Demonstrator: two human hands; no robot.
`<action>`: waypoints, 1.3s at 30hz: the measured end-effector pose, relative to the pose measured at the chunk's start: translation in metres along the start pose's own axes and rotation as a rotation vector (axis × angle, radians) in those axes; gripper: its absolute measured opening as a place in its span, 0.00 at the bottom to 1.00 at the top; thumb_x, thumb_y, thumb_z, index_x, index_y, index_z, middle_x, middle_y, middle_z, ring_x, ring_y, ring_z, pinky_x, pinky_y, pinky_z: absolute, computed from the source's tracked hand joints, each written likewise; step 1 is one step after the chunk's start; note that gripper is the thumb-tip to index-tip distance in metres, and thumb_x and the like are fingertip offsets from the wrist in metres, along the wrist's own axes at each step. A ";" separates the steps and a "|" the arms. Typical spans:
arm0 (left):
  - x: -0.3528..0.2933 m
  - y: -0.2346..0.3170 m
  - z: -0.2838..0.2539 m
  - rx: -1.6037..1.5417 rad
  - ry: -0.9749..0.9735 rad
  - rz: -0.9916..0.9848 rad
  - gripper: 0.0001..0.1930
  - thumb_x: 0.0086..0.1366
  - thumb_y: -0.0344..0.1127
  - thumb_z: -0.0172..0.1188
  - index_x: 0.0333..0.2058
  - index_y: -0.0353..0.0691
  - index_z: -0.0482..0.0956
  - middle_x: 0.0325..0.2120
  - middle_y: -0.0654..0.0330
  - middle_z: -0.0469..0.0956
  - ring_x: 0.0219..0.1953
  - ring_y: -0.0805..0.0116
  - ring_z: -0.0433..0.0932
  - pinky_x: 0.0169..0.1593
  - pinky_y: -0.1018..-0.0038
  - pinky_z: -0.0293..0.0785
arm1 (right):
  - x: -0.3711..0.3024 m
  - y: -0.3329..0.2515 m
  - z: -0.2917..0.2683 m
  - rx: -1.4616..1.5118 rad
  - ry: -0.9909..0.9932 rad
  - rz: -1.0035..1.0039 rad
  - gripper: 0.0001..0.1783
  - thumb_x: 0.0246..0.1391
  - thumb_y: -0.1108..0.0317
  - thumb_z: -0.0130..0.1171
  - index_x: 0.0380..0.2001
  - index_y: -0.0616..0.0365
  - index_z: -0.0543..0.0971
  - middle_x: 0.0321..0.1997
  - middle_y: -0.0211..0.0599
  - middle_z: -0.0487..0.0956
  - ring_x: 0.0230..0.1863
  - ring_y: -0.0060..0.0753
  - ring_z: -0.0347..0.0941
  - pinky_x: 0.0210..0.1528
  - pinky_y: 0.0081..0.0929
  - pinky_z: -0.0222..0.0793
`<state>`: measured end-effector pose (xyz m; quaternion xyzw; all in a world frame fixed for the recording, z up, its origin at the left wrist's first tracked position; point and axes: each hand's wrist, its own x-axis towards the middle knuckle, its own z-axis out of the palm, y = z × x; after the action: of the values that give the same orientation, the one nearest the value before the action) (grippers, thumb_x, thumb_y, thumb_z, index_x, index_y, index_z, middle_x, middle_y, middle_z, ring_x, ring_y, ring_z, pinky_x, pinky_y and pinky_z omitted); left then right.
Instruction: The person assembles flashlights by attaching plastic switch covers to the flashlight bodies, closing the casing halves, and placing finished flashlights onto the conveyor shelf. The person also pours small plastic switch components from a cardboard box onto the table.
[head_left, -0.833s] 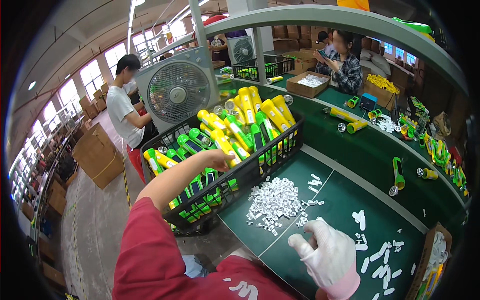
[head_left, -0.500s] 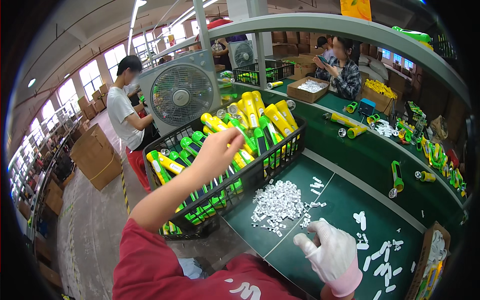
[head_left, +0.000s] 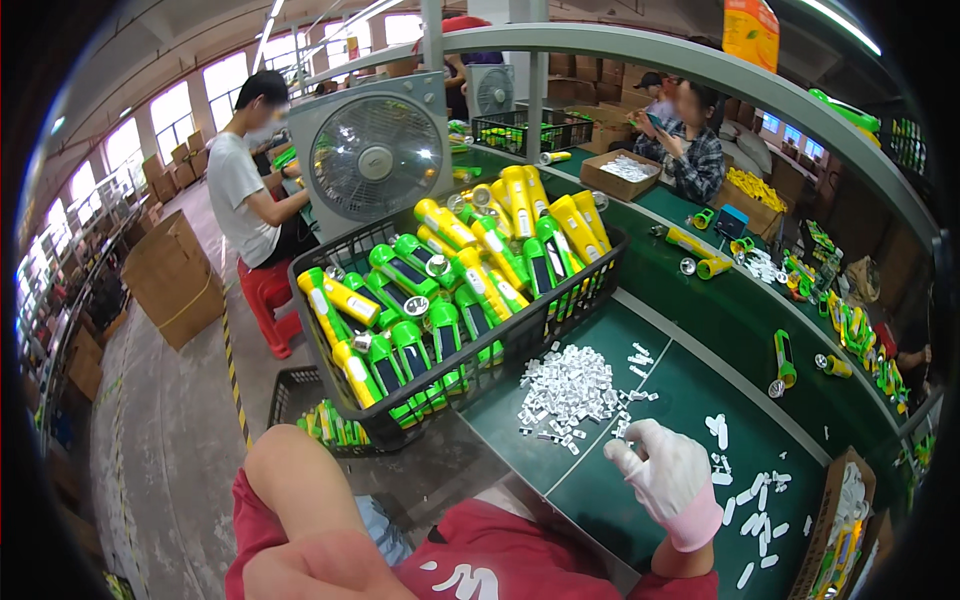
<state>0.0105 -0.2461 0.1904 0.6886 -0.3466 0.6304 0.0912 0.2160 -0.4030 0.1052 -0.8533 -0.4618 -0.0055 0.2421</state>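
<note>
My right hand (head_left: 672, 482), in a white glove with a pink cuff, hovers over the green tabletop (head_left: 590, 490), beside a pile of small white plastic pieces (head_left: 568, 388). Its fingers are curled and pressed together; whatever they may hold is too small to make out. My left arm (head_left: 305, 490) is sharply bent at the lower left, and its hand is out of sight. Ahead of that arm, a black plastic basket (head_left: 490, 375) is heaped with green and yellow flashlights (head_left: 410, 345). To the right of my glove lie scattered longer white plastic strips (head_left: 760, 525).
A grey box fan (head_left: 375, 155) stands behind the basket. Beyond a raised green edge, a belt carries loose flashlights (head_left: 785, 360). At the lower right is a cardboard box (head_left: 825, 530) of parts. A lower basket (head_left: 300, 385) stands by my left arm. Co-workers sit left and across.
My left hand has drawn back from over the flashlight basket and left the view, the arm folding toward me. My gloved right hand stays near the white pile. The view has shifted slightly.
</note>
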 end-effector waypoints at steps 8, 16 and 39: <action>0.016 -0.016 0.020 -0.022 -0.164 -0.116 0.05 0.51 0.31 0.59 0.29 0.42 0.79 0.30 0.62 0.76 0.32 0.71 0.73 0.26 0.83 0.68 | 0.001 -0.004 0.003 -0.045 0.001 0.023 0.15 0.48 0.56 0.57 0.25 0.59 0.75 0.19 0.41 0.74 0.22 0.44 0.72 0.25 0.35 0.66; 0.010 -0.016 0.064 -0.912 -0.259 -0.419 0.15 0.60 0.27 0.47 0.44 0.24 0.68 0.40 0.45 0.70 0.41 0.55 0.73 0.40 0.73 0.72 | 0.006 0.010 0.005 0.020 0.040 0.076 0.15 0.48 0.57 0.55 0.24 0.60 0.75 0.11 0.35 0.72 0.16 0.35 0.71 0.22 0.29 0.65; -0.039 -0.063 0.119 -0.422 -0.617 -0.481 0.16 0.48 0.21 0.55 0.39 0.36 0.76 0.40 0.51 0.74 0.39 0.59 0.75 0.40 0.68 0.74 | -0.002 0.028 -0.017 0.025 0.107 0.036 0.18 0.47 0.53 0.58 0.30 0.57 0.75 0.20 0.36 0.74 0.22 0.39 0.73 0.25 0.31 0.67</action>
<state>0.1444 -0.2520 0.1513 0.8717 -0.3089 0.2718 0.2662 0.2407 -0.4245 0.1085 -0.8569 -0.4328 -0.0409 0.2771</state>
